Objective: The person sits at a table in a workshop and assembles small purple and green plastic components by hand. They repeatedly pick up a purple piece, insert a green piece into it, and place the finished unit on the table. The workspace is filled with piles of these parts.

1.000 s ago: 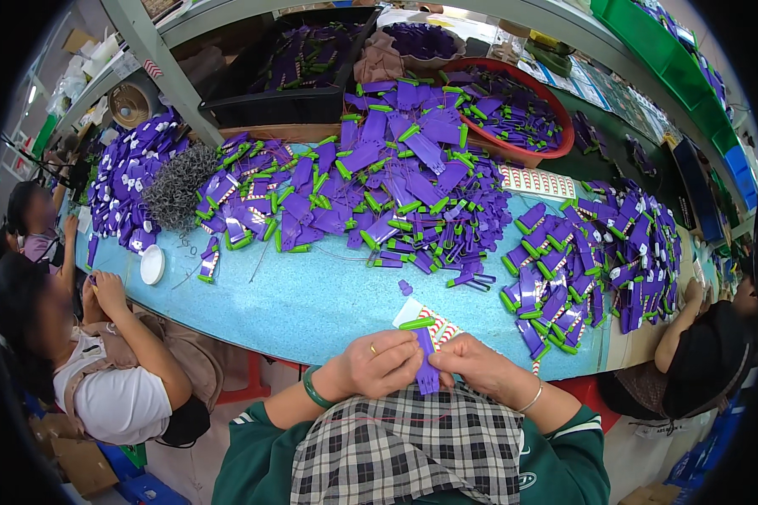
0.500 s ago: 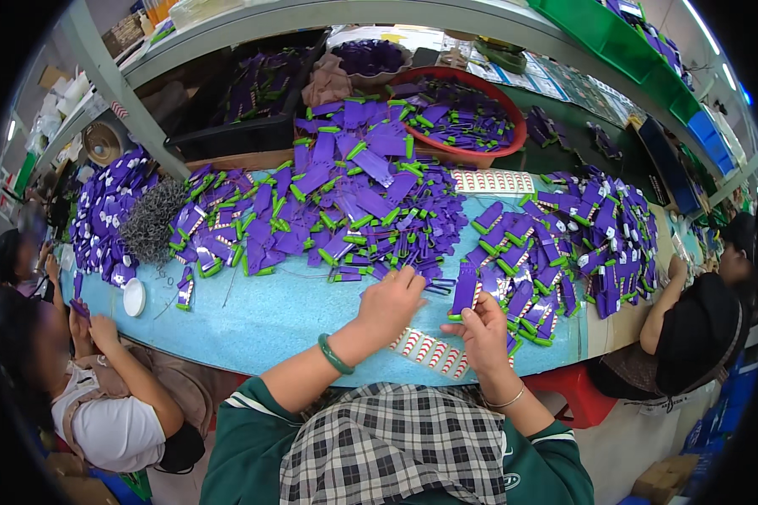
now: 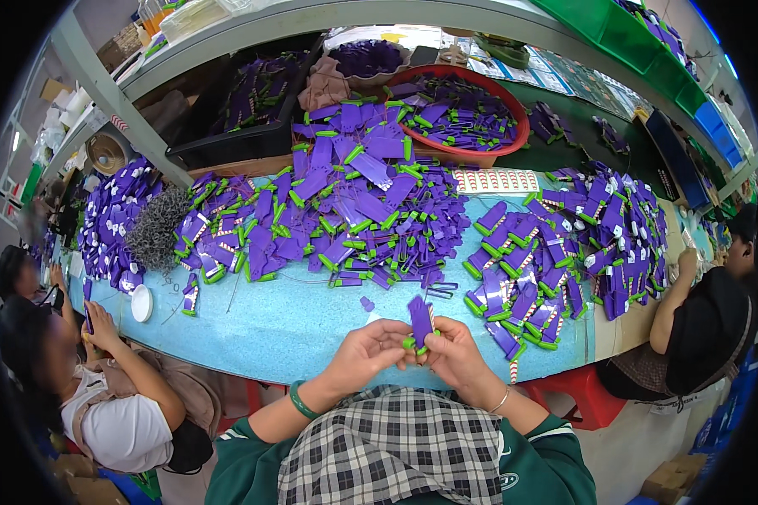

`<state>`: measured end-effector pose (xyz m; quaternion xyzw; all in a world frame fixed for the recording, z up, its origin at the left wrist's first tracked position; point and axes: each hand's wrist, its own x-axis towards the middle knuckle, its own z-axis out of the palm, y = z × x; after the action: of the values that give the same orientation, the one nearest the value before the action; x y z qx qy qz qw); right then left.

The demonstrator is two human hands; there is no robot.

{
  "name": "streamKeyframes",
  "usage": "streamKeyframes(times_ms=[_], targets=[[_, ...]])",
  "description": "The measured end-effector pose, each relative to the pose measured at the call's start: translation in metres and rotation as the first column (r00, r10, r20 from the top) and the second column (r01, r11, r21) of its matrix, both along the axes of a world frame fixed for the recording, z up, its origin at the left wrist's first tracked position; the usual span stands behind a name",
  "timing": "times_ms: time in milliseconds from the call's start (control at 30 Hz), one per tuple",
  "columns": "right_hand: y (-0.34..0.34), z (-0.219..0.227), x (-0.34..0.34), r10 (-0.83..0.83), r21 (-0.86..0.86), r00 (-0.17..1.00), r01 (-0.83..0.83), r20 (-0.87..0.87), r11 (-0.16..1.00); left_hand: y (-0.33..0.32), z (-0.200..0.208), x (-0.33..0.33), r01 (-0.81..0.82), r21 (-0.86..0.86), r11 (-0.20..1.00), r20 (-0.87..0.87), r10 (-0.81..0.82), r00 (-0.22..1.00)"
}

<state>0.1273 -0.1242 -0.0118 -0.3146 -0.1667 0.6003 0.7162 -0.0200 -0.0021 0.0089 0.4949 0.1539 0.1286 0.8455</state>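
Observation:
In front of my body my two hands come together over the blue table. My right hand (image 3: 461, 357) pinches a flat purple piece with green ends (image 3: 421, 318), tilted upright, with a red-and-white striped edge on its right side. My left hand (image 3: 364, 353) is closed at the lower left of that piece, its fingertips beside a small green part; whether it grips this green part or another one is hard to make out. A small loose purple piece (image 3: 367, 304) lies just beyond my left hand. Beyond that rises a big heap of purple-and-green pieces (image 3: 345, 202).
More finished-looking pieces lie heaped at right (image 3: 556, 261). A tangle of grey wire (image 3: 158, 225) and a white round lid (image 3: 142, 303) are at left. A red basin (image 3: 520, 126) and a black bin (image 3: 227, 150) stand behind, under a shelf beam (image 3: 337, 18). People sit at both sides.
My left hand has come back from the heap toward my body, meeting the right hand. My right hand has moved left and nearer with the purple piece. The sticker strip in front is now mostly out of sight.

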Motion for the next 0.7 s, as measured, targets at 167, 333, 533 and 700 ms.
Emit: streamKeyframes(times_ms=[167, 333, 533, 700], targets=[[0.002, 0.002, -0.013, -0.022, -0.129, 0.970, -0.009, -0.241, 0.992, -0.004, -0.020, 0.006, -0.239, 0.206, 0.949, 0.151, 0.211, 0.966], [-0.009, 0.011, 0.000, -0.198, -0.067, 0.761, 0.302, 0.617, 0.951, 0.000, -0.019, 0.009, -0.266, -0.081, 0.961, 0.102, 0.273, 0.957], [-0.018, 0.022, 0.001, -0.186, 0.119, 0.206, 0.302, 0.961, 0.946, 0.001, -0.028, 0.004, -0.282, -0.137, 0.950, 0.080, 0.294, 0.952], [-0.019, 0.038, 0.011, 0.060, -0.096, 0.221, 0.153, 0.973, 0.984, 0.001, -0.032, -0.011, -0.214, -0.088, 0.973, 0.012, 0.216, 0.976]])
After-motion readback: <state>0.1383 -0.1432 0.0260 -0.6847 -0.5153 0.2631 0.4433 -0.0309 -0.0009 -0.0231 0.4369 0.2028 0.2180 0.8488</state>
